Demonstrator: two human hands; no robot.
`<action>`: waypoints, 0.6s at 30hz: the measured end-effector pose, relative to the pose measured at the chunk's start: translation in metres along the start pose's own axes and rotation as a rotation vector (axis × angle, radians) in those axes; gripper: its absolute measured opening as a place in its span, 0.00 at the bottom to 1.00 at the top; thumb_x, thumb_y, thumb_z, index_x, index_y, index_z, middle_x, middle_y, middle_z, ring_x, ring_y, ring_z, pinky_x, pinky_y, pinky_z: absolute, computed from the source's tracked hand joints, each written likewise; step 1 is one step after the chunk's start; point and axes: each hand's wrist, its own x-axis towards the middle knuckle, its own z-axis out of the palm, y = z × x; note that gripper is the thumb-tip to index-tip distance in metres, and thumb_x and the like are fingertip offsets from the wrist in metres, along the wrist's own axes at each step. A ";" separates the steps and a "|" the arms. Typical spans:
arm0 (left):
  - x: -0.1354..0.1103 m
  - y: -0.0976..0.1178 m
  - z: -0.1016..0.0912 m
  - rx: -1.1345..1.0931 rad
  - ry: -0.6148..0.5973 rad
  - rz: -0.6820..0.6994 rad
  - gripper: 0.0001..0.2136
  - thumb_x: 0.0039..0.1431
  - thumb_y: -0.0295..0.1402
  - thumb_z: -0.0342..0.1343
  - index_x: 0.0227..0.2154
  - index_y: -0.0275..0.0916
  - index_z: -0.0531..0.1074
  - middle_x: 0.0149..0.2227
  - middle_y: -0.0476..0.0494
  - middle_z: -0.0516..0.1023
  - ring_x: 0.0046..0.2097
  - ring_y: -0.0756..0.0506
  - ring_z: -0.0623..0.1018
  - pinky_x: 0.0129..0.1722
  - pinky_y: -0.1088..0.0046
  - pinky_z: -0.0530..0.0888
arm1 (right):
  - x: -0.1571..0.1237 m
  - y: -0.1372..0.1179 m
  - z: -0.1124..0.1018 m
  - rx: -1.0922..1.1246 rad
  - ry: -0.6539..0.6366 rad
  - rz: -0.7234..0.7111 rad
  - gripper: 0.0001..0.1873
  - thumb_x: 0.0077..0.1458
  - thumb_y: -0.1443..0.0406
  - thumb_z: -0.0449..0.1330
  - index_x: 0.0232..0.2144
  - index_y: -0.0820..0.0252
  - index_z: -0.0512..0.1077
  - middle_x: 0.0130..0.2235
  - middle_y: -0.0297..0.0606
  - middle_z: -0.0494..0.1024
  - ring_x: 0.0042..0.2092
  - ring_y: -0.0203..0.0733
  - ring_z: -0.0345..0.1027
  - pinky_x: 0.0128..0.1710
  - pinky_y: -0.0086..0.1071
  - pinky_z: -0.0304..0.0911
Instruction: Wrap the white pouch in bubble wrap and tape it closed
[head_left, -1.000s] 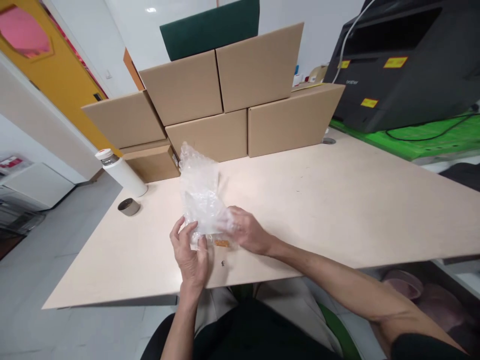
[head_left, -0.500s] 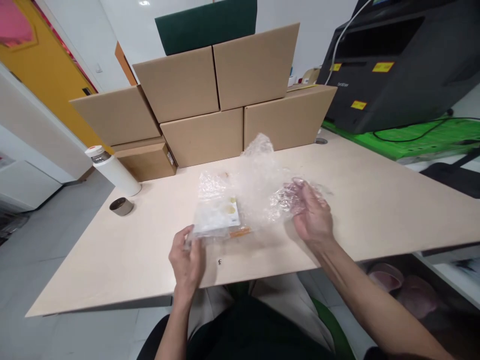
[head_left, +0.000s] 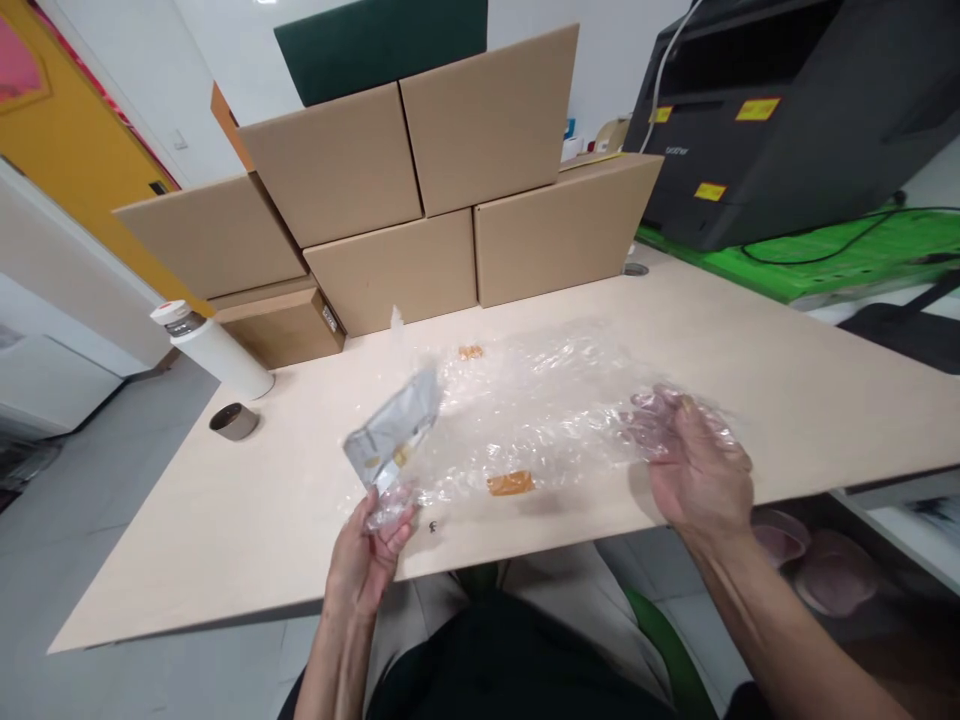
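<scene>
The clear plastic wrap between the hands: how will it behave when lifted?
The clear plastic wrap is probably floppy, since it wrinkles between the left hand and right hand. It is likely light, being transparent. Its shine suggests it may slip.

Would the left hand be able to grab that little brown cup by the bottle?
Probably, if the left hand releases the clear wrap: mostly bare tabletop lies between hand and little brown cup.
</scene>
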 end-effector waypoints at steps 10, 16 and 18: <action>-0.019 -0.026 0.011 0.403 -0.414 -0.111 0.15 0.63 0.41 0.55 0.39 0.30 0.74 0.39 0.31 0.81 0.32 0.44 0.83 0.27 0.75 0.78 | 0.051 -0.009 -0.025 -0.146 0.063 -0.052 0.06 0.44 0.61 0.69 0.27 0.55 0.78 0.34 0.38 0.76 0.33 0.42 0.71 0.30 0.37 0.74; -0.004 -0.003 -0.014 0.994 -0.273 0.586 0.21 0.56 0.52 0.55 0.31 0.36 0.74 0.25 0.46 0.74 0.22 0.51 0.70 0.24 0.75 0.67 | 0.088 -0.012 -0.063 -0.545 0.102 -0.191 0.23 0.43 0.58 0.70 0.43 0.52 0.72 0.45 0.42 0.74 0.47 0.57 0.70 0.49 0.58 0.67; 0.007 0.014 -0.023 1.146 -0.001 0.817 0.23 0.56 0.54 0.53 0.40 0.37 0.74 0.34 0.43 0.76 0.27 0.48 0.71 0.30 0.70 0.70 | 0.089 -0.022 -0.069 -0.815 0.149 -0.405 0.34 0.46 0.55 0.68 0.54 0.52 0.64 0.54 0.48 0.69 0.56 0.65 0.63 0.53 0.64 0.61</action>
